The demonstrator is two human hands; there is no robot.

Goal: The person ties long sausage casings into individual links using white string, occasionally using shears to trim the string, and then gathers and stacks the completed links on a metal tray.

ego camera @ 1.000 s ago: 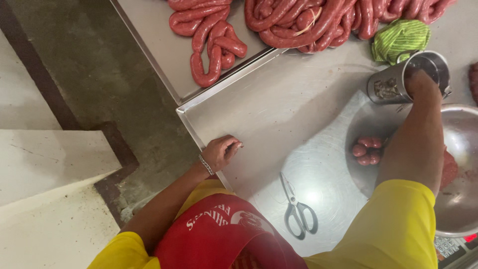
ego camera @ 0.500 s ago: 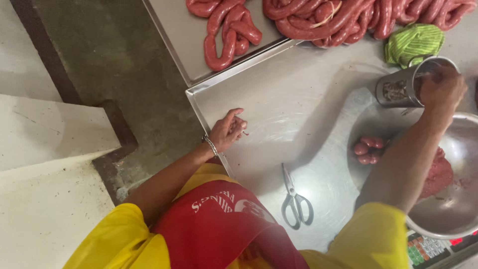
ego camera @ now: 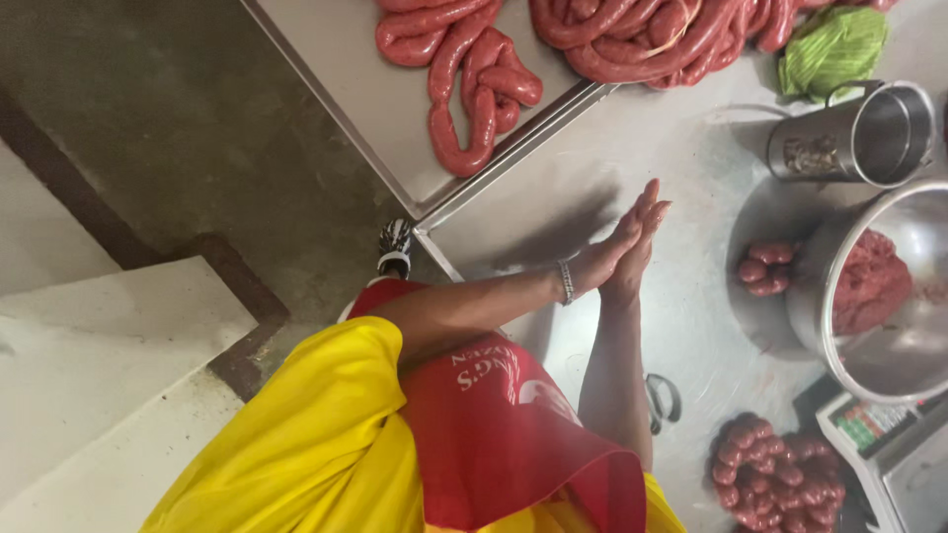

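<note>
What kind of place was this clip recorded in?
Probably a butcher's or sausage-making workroom: raw sausage links lie on a steel table, a metal bowl holds minced meat, and a scale sits nearby.

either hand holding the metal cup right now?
No. The left hand and right hand are pressed palm to palm above the steel table, apart from the metal cup.

A steel table (ego camera: 592, 188) carries a metal tray (ego camera: 395, 118) of red sausage links (ego camera: 474, 89), a tipped steel jug (ego camera: 859, 138) and a big metal bowl (ego camera: 889, 345). Scissors (ego camera: 664, 400), a green cloth (ego camera: 834, 44) and small sausage clusters (ego camera: 780, 479) lie on it too.
</note>
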